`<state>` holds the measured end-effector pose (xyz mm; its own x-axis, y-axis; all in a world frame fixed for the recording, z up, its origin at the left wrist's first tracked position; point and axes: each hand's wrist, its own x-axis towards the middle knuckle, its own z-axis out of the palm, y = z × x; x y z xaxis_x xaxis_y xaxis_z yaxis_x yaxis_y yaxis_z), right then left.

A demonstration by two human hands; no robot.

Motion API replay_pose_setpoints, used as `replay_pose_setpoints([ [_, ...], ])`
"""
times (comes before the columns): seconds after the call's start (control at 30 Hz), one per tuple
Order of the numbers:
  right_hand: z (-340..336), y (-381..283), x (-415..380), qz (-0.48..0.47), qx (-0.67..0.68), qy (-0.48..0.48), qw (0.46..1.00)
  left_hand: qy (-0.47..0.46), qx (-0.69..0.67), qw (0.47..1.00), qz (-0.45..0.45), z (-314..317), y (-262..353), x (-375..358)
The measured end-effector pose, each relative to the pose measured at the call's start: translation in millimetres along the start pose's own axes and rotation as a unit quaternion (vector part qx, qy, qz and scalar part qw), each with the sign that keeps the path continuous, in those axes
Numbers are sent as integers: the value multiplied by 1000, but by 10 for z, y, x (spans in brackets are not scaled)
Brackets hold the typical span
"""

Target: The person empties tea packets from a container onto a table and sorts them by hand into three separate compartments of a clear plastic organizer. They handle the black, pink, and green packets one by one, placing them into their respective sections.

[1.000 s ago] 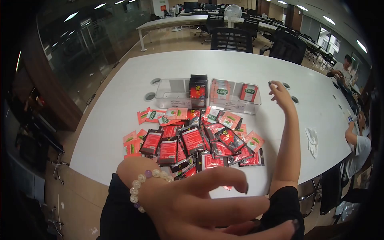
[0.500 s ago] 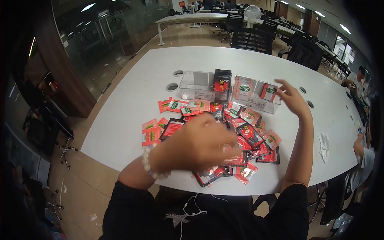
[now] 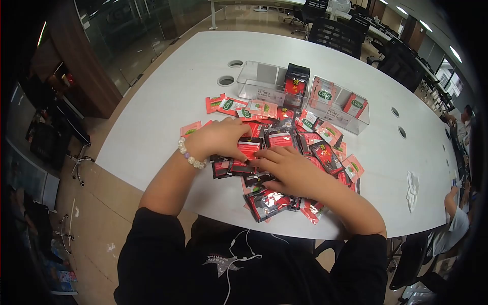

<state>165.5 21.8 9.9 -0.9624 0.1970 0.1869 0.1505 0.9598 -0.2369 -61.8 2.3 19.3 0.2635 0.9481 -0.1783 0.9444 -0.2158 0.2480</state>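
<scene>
Both hands down on heap of red-and-black foil sachets (image 3: 284, 152) mid white table (image 3: 152, 112). Left hand (image 3: 218, 140) and right hand (image 3: 287, 170) pinch one red sachet (image 3: 249, 148) between fingertips. Clear plastic bins (image 3: 310, 94) just behind pile.

White table (image 3: 152, 117) carries scattered sachets (image 3: 284, 147) and clear bins (image 3: 305, 94).

Sachets (image 3: 284, 152) glossy foil or plastic, probably; bins (image 3: 264, 86) clear plastic; table (image 3: 152, 112) smooth matt white
</scene>
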Motion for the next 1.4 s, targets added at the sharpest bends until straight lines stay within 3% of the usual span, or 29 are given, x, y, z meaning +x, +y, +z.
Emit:
replay_pose_setpoints([
  [0.13, 311, 72, 72, -28, -74, 60, 995, 98, 4, 995, 5, 11, -160, -34],
  [0.23, 445, 165, 174, -19, -94, 97, 991, 64, -52, 996, -24, -50, -218, -151],
  [0.27, 456, 194, 191, -18, -100, 115, 988, -16, -35, 995, -95, -106, -155, -165],
  [0.33, 325, 185, 173, -9, -65, 166, 984, -2, 7, 993, -115, -63, -111, -130],
  [0.43, 58, 239, 57, 112, 34, 191, 974, 48, 17, 991, -121, 101, -29, -76],
  [0.5, -6, 327, 41, 156, 230, 293, 915, 97, 6, 987, -127, 235, -7, -39],
  [0.57, -121, 421, 19, 207, 483, 333, 783, 150, -9, 980, -134, 318, 11, 22],
  [0.6, -222, 429, -29, 241, 519, 315, 757, 191, -14, 973, -126, 288, 18, 22],
  [0.7, -169, 735, -149, 215, 686, 270, 640, 275, -42, 951, -138, 131, -67, 50],
  [0.73, -172, 677, -147, 250, 697, 287, 608, 336, -70, 929, -138, 65, -24, 72],
  [0.83, -119, 591, -108, 257, 731, 274, 569, 358, -348, 862, -84, -150, 161, 89],
  [0.87, -83, 588, -91, 258, 731, 277, 568, 372, -446, 814, 12, -59, 110, 176],
  [1.0, -77, 499, -62, 237, 711, 305, 588, 257, -708, 653, 80, 122, 470, 189],
  [1.1, -48, 543, -69, 246, 666, 325, 625, 189, -761, 617, 61, 280, 540, 223],
  [1.13, -48, 590, -96, 254, 653, 310, 643, 190, -753, 621, 103, 301, 556, 256],
  [1.23, -114, 516, -93, 227, 689, 362, 586, 213, -748, 622, 95, 358, 506, 313],
  [1.33, -161, 433, -60, 194, 761, 416, 459, 249, -790, 552, 99, 364, 523, 324],
  [1.4, -67, 391, -39, 220, 741, 377, 511, 227, -832, 489, 130, 366, 575, 299],
])
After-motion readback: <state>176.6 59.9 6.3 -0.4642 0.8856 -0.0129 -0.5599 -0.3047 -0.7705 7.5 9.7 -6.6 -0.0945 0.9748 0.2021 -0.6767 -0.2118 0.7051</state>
